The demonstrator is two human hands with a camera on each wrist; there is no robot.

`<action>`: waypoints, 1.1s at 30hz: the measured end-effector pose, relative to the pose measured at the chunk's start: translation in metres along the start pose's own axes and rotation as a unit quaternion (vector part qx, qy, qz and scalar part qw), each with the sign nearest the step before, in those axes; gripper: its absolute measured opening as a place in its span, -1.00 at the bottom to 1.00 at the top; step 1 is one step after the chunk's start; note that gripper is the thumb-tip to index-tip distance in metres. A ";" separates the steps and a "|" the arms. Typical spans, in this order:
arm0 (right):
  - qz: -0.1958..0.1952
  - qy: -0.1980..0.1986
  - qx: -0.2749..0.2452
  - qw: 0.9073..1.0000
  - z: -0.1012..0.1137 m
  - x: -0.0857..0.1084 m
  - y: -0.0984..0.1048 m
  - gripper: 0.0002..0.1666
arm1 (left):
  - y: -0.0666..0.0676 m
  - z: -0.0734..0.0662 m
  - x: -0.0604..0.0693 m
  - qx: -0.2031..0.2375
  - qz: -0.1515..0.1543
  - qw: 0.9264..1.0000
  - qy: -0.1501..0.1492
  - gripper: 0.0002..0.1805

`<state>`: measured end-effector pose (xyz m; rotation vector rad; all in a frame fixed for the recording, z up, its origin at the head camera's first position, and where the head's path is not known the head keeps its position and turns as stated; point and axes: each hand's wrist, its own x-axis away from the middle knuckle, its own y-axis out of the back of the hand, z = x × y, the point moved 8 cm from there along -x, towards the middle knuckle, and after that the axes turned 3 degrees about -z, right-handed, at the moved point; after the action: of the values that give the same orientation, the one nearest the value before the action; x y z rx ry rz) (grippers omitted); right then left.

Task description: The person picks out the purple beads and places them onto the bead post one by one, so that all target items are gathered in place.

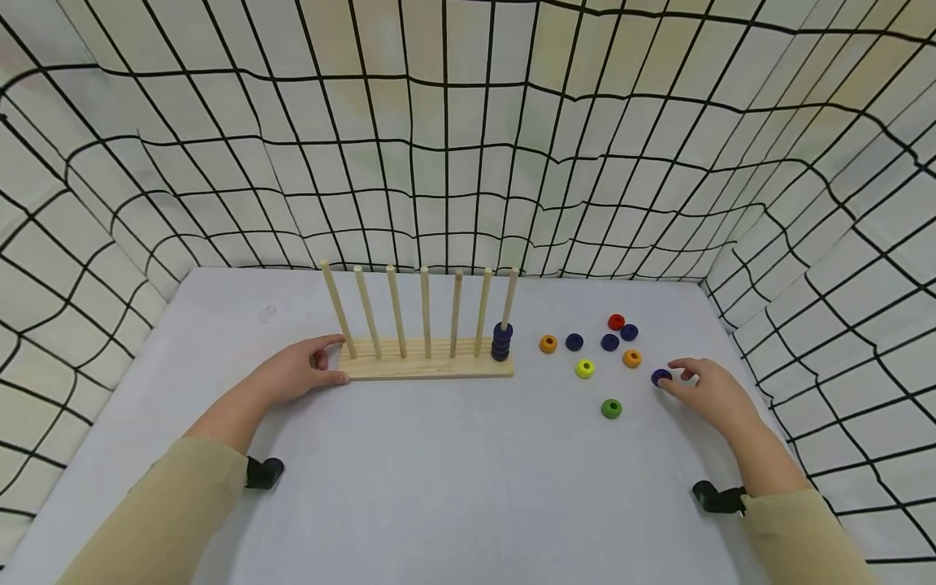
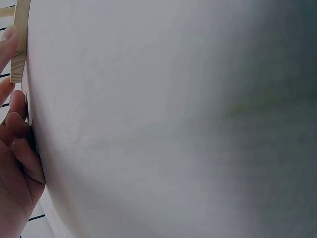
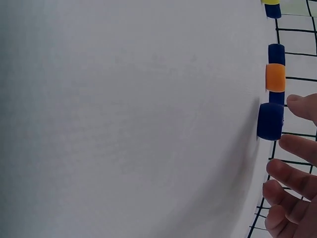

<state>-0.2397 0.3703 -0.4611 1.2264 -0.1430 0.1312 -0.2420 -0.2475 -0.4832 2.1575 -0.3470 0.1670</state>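
Note:
A wooden peg board (image 1: 431, 370) with a row of upright pegs stands toward the back of the table. My left hand (image 1: 296, 372) grips its left end between thumb and fingers; in the left wrist view the board's end (image 2: 19, 64) shows beside the fingertips. Several dark blue beads (image 1: 500, 343) are stacked on the rightmost peg. At the right, my right hand (image 1: 712, 398) reaches a loose dark blue bead (image 1: 660, 376) on the table. Thumb and index finger stand apart around this bead (image 3: 270, 121), with the other fingers loosely bent.
Loose beads lie between the board and my right hand: a red bead (image 1: 617, 322), a yellow bead (image 1: 584, 369), a green bead (image 1: 611, 409), an orange bead (image 1: 548, 344), another orange bead (image 1: 632, 358) and several blue ones. Black netting (image 1: 446, 195) encloses the back and sides.

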 end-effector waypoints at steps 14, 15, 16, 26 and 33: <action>0.026 -0.009 -0.011 1.000 -0.008 -0.004 -0.008 -0.22 | 0.000 -0.001 0.001 0.003 -0.001 1.000 0.001 -0.10; 0.026 -0.008 -0.011 1.000 -0.008 -0.004 -0.008 -0.22 | 0.000 -0.002 0.001 0.004 -0.001 1.000 0.000 -0.10; 0.025 -0.007 -0.012 1.000 -0.008 -0.005 -0.008 -0.22 | 0.000 -0.002 0.001 0.004 -0.001 1.000 -0.001 -0.10; 0.024 0.001 -0.006 1.000 -0.007 -0.006 -0.009 -0.25 | 0.000 -0.001 0.002 0.002 0.000 1.000 -0.002 -0.13; 0.029 -0.010 -0.002 1.000 -0.007 -0.006 -0.009 -0.24 | 0.000 -0.001 0.002 0.000 0.001 1.000 0.001 -0.12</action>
<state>-0.2437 0.3736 -0.4726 1.2206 -0.1960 0.1688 -0.2402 -0.2467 -0.4820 2.1569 -0.3466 0.1705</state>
